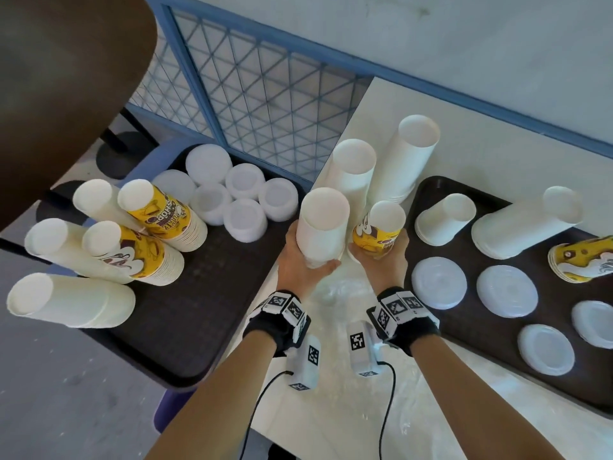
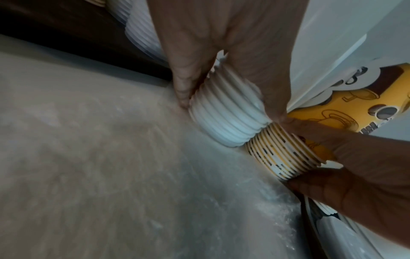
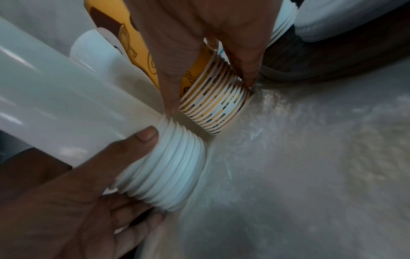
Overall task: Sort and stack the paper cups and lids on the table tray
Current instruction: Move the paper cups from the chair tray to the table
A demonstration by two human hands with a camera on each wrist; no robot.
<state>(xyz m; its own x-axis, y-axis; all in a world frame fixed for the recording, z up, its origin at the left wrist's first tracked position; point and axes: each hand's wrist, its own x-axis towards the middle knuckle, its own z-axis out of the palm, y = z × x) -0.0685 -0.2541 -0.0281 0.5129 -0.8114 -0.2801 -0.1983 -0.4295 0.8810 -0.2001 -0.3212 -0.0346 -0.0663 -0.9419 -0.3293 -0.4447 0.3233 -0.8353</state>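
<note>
My left hand [image 1: 300, 260] grips the rim end of an upside-down stack of plain white paper cups [image 1: 321, 227]. My right hand [image 1: 384, 260] grips the rims of a shorter yellow printed cup stack [image 1: 381, 234] right beside it. Both stacks stand on the white table [image 1: 381, 410] between two dark trays. In the left wrist view, fingers [image 2: 184, 84] and thumb clamp the white rims [image 2: 226, 115], which touch the yellow rims [image 2: 281, 154]. The left tray [image 1: 185, 327] holds several cup stacks and lid piles [image 1: 243, 214]. The right tray [image 1: 491, 336] holds lying cup stacks [image 1: 520, 227] and several lids [image 1: 439, 282].
Two taller white cup stacks [image 1: 355, 174] [image 1: 408, 161] stand just behind the held ones. Crumpled clear plastic [image 1: 338, 290] lies on the table near my wrists. A blue mesh fence [image 1: 265, 104] runs behind, and a brown rounded tabletop [image 1: 66, 78] overhangs the upper left.
</note>
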